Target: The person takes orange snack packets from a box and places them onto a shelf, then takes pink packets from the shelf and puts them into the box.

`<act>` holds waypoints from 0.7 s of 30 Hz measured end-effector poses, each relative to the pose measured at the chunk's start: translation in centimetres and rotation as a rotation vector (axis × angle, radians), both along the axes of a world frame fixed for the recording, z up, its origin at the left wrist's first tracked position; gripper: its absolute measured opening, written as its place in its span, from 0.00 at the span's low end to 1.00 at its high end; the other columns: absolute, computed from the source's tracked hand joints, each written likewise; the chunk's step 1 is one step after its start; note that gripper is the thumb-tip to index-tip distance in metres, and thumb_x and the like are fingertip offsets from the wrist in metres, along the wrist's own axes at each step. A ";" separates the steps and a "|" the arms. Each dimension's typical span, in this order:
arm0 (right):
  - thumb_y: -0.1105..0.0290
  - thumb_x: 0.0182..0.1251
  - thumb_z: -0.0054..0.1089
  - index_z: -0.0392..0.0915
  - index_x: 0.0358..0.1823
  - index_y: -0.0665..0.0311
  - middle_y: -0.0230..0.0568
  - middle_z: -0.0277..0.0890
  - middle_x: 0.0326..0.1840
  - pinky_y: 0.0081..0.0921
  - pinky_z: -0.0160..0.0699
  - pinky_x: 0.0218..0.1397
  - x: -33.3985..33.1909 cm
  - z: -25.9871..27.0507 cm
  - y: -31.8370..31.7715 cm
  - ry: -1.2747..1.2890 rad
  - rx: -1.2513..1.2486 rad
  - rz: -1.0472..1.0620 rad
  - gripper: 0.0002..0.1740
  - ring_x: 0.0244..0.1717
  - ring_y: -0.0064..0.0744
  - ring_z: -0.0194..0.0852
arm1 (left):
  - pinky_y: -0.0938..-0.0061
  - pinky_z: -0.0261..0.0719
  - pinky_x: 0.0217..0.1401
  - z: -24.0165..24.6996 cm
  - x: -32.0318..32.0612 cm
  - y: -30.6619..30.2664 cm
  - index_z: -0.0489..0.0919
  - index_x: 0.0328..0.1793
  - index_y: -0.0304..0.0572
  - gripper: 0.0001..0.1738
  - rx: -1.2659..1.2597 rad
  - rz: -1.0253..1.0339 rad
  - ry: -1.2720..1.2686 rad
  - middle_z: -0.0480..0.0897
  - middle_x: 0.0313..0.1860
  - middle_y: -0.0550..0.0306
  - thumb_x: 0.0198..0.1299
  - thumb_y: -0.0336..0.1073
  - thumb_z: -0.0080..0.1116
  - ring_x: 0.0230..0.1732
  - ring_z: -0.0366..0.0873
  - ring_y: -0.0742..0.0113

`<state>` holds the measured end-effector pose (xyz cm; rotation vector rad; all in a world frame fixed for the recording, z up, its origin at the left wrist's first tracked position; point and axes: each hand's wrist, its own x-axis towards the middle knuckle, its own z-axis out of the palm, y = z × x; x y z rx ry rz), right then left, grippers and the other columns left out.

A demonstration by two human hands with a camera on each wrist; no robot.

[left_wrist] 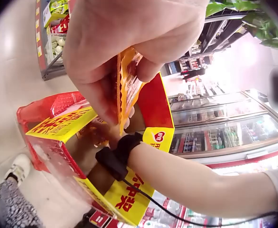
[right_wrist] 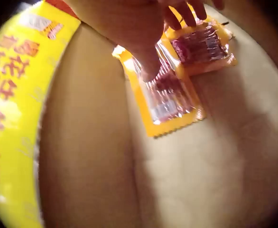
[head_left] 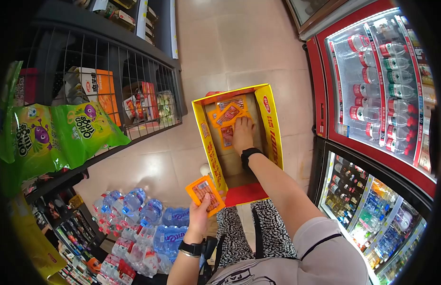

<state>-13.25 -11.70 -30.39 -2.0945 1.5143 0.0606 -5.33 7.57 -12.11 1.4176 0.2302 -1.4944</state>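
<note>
1. Left hand (head_left: 200,216): held up close to the body, forearm bent, thumb and fingers pinched together.
2. Right hand (head_left: 242,134): beyond the left hand, palm down, fingers relaxed, arm stretched forward.

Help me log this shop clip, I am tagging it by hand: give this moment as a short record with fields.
Left hand: grips one orange packet, raised
Right hand: inside the yellow box, touching loose packets; grip unclear
Box state: open, bottom mostly bare
Nearby: water bottle packs, drinks fridge, green snack bags
</note>
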 end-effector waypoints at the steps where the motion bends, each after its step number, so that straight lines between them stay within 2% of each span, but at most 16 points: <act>1: 0.62 0.40 0.74 0.63 0.51 0.67 0.52 0.62 0.58 0.45 0.52 0.65 0.1 -0.3 0.1 0.137 -0.012 0.030 0.38 0.63 0.48 0.54 | 0.60 0.75 0.55 -0.1 0.0 0.2 0.67 0.59 0.34 0.18 0.022 0.038 -0.010 0.78 0.50 0.43 0.68 0.38 0.45 0.49 0.78 0.52; 5: 0.60 0.38 0.75 0.65 0.50 0.64 0.49 0.62 0.59 0.49 0.50 0.64 -0.2 -1.9 0.6 0.195 0.013 0.027 0.38 0.64 0.45 0.53 | 0.60 0.75 0.56 -0.6 -0.1 1.2 0.67 0.59 0.34 0.18 0.041 0.088 0.008 0.78 0.51 0.43 0.68 0.38 0.45 0.50 0.78 0.52; 7: 0.62 0.39 0.75 0.69 0.45 0.64 0.49 0.70 0.50 0.44 0.60 0.59 -0.5 -2.0 0.9 0.154 -0.011 -0.037 0.31 0.57 0.46 0.63 | 0.60 0.75 0.56 -0.9 -0.3 1.6 0.66 0.59 0.34 0.18 0.045 0.108 -0.003 0.77 0.51 0.42 0.68 0.37 0.45 0.50 0.78 0.53; 8: 0.62 0.39 0.75 0.69 0.45 0.64 0.49 0.70 0.50 0.44 0.60 0.59 -0.8 -2.2 0.9 0.158 -0.010 -0.034 0.31 0.57 0.46 0.63 | 0.60 0.75 0.56 -1.0 -0.4 1.8 0.66 0.59 0.34 0.18 0.046 0.110 0.001 0.77 0.51 0.42 0.68 0.37 0.45 0.50 0.78 0.53; 10: 0.67 0.41 0.73 0.72 0.39 0.66 0.50 0.76 0.37 0.39 0.70 0.49 -1.1 -2.7 0.9 -0.033 0.224 -0.075 0.23 0.44 0.49 0.73 | 0.60 0.75 0.56 -1.3 -0.4 2.2 0.66 0.59 0.34 0.18 0.051 0.106 -0.016 0.77 0.51 0.42 0.68 0.37 0.44 0.50 0.78 0.53; 11: 0.67 0.41 0.73 0.72 0.39 0.66 0.50 0.76 0.37 0.39 0.70 0.49 -1.3 -2.7 1.2 -0.034 0.220 -0.071 0.23 0.44 0.49 0.73 | 0.60 0.75 0.56 -1.1 -0.4 2.2 0.66 0.59 0.34 0.18 0.048 0.109 -0.017 0.77 0.51 0.42 0.68 0.37 0.44 0.50 0.78 0.53; 13: 0.68 0.43 0.71 0.72 0.40 0.64 0.50 0.76 0.30 0.34 0.75 0.40 -1.4 -1.3 2.0 -0.237 0.210 -0.203 0.22 0.34 0.48 0.76 | 0.60 0.75 0.56 -0.6 -0.4 2.2 0.66 0.59 0.34 0.18 0.030 0.113 -0.017 0.77 0.52 0.43 0.68 0.37 0.44 0.50 0.78 0.53; 17: 0.74 0.45 0.68 0.72 0.37 0.69 0.49 0.78 0.32 0.33 0.75 0.42 -2.0 3.2 1.8 -0.334 0.288 -0.327 0.18 0.36 0.45 0.77 | 0.61 0.74 0.56 1.1 -0.2 1.6 0.66 0.60 0.34 0.18 -0.001 0.106 -0.068 0.77 0.52 0.44 0.68 0.36 0.44 0.51 0.77 0.52; 19: 0.77 0.47 0.69 0.71 0.37 0.69 0.43 0.78 0.34 0.27 0.75 0.42 -3.1 5.7 1.5 -0.743 0.456 -0.441 0.17 0.37 0.33 0.78 | 0.61 0.74 0.57 2.3 0.0 1.1 0.66 0.60 0.35 0.19 -0.045 0.140 -0.035 0.77 0.52 0.45 0.67 0.37 0.44 0.52 0.76 0.53; 20: 0.79 0.49 0.68 0.71 0.39 0.70 0.38 0.78 0.36 0.22 0.75 0.42 -3.9 7.2 1.2 -0.760 0.472 -0.389 0.17 0.38 0.23 0.76 | 0.61 0.74 0.57 3.0 0.1 0.8 0.66 0.60 0.35 0.19 -0.065 0.142 -0.043 0.77 0.52 0.45 0.67 0.37 0.44 0.52 0.76 0.53; 21: 0.80 0.49 0.67 0.71 0.41 0.69 0.37 0.77 0.37 0.22 0.75 0.43 -4.6 9.5 0.9 -0.751 0.528 -0.370 0.18 0.38 0.22 0.75 | 0.64 0.74 0.57 3.8 0.1 0.4 0.67 0.60 0.35 0.18 -0.085 0.158 -0.040 0.77 0.52 0.47 0.67 0.37 0.45 0.52 0.77 0.57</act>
